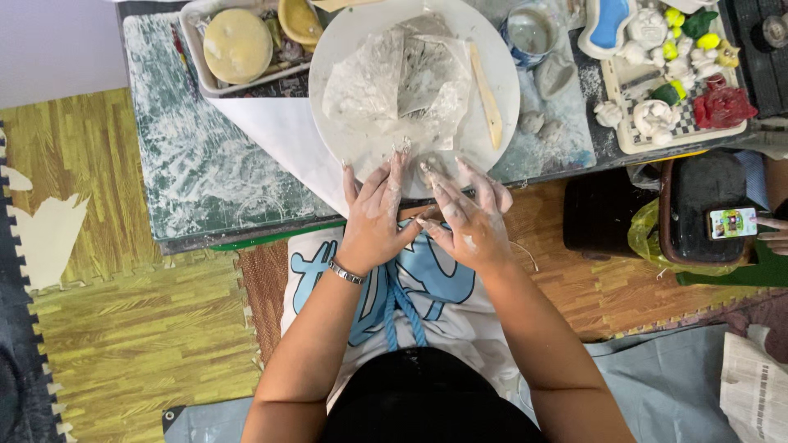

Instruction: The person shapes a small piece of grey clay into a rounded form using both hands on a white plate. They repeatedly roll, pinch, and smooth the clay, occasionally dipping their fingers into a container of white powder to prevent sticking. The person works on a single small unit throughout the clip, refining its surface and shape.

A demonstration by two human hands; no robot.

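My left hand [373,215] and my right hand [468,217] are side by side at the near rim of a round white board [345,57]. Both are smeared with pale clay and their fingers are spread. The fingertips rest on a small grey lump of clay [413,168] at the board's front edge; how firmly they grip it cannot be seen. A crumpled sheet of clear plastic [402,78] lies on the middle of the board. A wooden modelling stick [487,97] lies at its right side. My left wrist wears a thin bracelet [345,271].
A clay-smeared green cutting mat [197,164] covers the low table. A tray with a yellow sponge [237,45] sits at back left, a water jar [530,33] behind the board, small clay lumps [538,123] beside it. Painted and white figurines on a checkered tray [681,123] stand at right. Another person's hand [771,234] holds a phone [733,222].
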